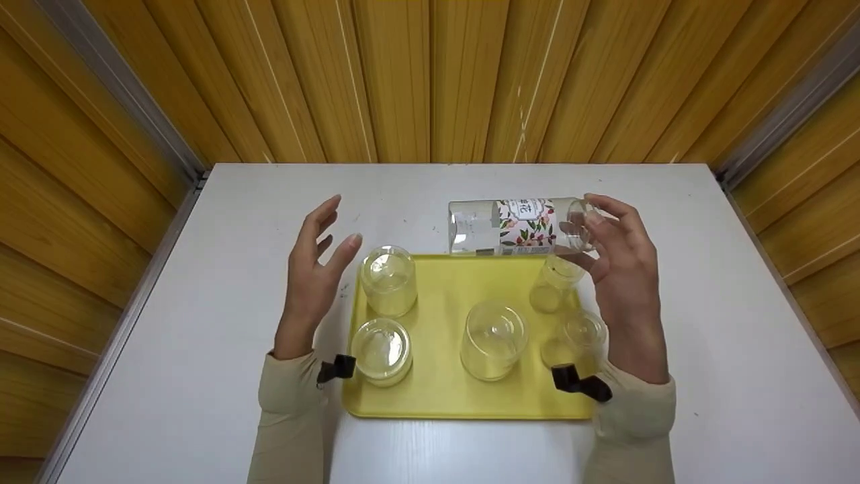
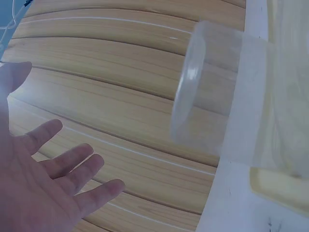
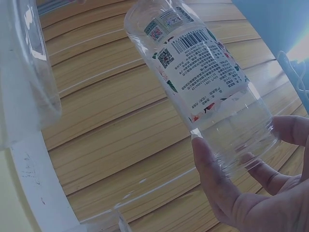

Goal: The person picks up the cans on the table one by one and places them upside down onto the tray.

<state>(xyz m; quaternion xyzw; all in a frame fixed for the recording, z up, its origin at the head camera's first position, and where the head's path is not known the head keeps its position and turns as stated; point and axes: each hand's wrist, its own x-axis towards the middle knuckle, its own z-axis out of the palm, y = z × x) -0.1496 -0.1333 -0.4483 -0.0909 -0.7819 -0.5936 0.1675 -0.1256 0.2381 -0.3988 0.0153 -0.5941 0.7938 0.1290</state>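
My right hand point(image 1: 625, 262) grips a clear plastic jar point(image 1: 527, 227) by its threaded mouth end. The jar lies sideways in the air above the far edge of the yellow tray point(image 1: 437, 396), its base pointing left. A floral label wraps its middle; the right wrist view shows the label's back point(image 3: 203, 67) with a barcode and printed text. My left hand point(image 1: 312, 269) is raised beside the tray's left side, fingers spread and nothing in them. Closest to it is a clear jar point(image 1: 390, 282) standing at the tray's back left corner.
On the tray also stand a jar point(image 1: 383, 349) at front left, a jar point(image 1: 495, 339) right of the middle, and two jars point(image 1: 557, 282) along the right side, partly behind my right arm. The white table point(image 1: 201, 323) meets a wood-panelled wall point(image 1: 403, 81) at the back.
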